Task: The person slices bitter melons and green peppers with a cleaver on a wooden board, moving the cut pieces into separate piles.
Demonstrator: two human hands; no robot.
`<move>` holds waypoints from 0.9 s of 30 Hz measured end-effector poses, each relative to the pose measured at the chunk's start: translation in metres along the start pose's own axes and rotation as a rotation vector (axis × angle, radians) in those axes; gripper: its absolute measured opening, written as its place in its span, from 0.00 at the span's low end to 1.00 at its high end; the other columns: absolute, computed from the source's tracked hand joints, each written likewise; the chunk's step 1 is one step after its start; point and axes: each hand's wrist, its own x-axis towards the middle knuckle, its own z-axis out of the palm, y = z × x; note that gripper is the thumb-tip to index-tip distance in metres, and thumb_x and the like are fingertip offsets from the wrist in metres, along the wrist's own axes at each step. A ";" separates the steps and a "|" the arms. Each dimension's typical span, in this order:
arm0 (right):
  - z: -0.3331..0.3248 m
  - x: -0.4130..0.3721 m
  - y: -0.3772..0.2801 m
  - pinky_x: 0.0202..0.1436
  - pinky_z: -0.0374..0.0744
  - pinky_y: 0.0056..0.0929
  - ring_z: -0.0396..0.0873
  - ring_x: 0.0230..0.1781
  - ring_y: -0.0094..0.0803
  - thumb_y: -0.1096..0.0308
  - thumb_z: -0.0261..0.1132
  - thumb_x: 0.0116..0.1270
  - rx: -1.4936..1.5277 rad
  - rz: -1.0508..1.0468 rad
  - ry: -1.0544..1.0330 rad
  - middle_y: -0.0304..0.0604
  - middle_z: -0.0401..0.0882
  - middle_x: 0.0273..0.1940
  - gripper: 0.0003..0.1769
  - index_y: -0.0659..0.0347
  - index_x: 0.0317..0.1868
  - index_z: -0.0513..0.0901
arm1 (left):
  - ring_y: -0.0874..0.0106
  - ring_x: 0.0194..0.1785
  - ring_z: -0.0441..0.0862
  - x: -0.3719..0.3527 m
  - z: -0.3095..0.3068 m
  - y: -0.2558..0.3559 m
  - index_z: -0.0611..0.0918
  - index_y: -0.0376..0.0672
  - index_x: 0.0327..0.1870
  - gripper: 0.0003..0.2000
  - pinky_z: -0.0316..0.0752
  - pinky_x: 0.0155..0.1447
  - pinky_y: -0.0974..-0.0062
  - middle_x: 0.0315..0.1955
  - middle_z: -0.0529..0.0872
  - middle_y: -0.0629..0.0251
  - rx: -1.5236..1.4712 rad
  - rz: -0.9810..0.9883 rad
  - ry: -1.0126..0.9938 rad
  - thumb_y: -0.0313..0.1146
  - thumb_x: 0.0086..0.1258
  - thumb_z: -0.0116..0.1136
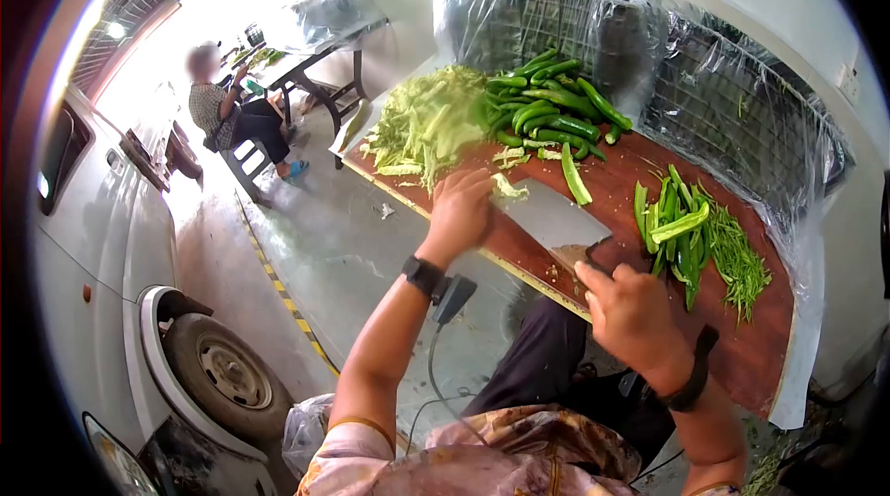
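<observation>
My right hand is closed around the handle of a broad cleaver, its blade lying flat over the red board near the front edge. My left hand is over the board's edge with its fingers curled, at the foot of a heap of pale green pepper cores. A pale scrap shows right by its fingertips; what those fingers hold is hidden. Beyond the blade lie a halved green pepper and a pile of whole green peppers.
Split peppers and thin green shreds lie on the right of the red tabletop. Plastic-covered crates line the wall. A seated person works at another table, left. A parked vehicle stands left.
</observation>
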 end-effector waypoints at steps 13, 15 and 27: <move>-0.032 0.036 -0.013 0.45 0.79 0.48 0.81 0.37 0.54 0.69 0.69 0.58 0.033 -0.010 -0.098 0.56 0.83 0.34 0.18 0.59 0.50 0.87 | 0.54 0.60 0.75 -0.040 0.001 0.092 0.81 0.36 0.50 0.17 0.69 0.62 0.57 0.51 0.81 0.54 -0.005 0.104 -0.078 0.30 0.59 0.62; -0.033 0.030 -0.017 0.44 0.79 0.47 0.81 0.36 0.54 0.69 0.69 0.58 0.022 -0.022 -0.085 0.56 0.82 0.32 0.18 0.59 0.51 0.86 | 0.54 0.59 0.75 -0.038 0.003 0.091 0.82 0.37 0.48 0.16 0.69 0.63 0.58 0.50 0.81 0.54 -0.013 0.094 -0.073 0.32 0.60 0.61; 0.020 0.037 -0.027 0.34 0.82 0.45 0.84 0.29 0.51 0.72 0.63 0.57 -0.134 -0.061 -0.071 0.54 0.80 0.29 0.22 0.56 0.55 0.82 | 0.61 0.52 0.78 -0.037 -0.004 0.087 0.86 0.41 0.45 0.13 0.69 0.56 0.62 0.44 0.83 0.60 -0.036 0.071 -0.227 0.37 0.64 0.57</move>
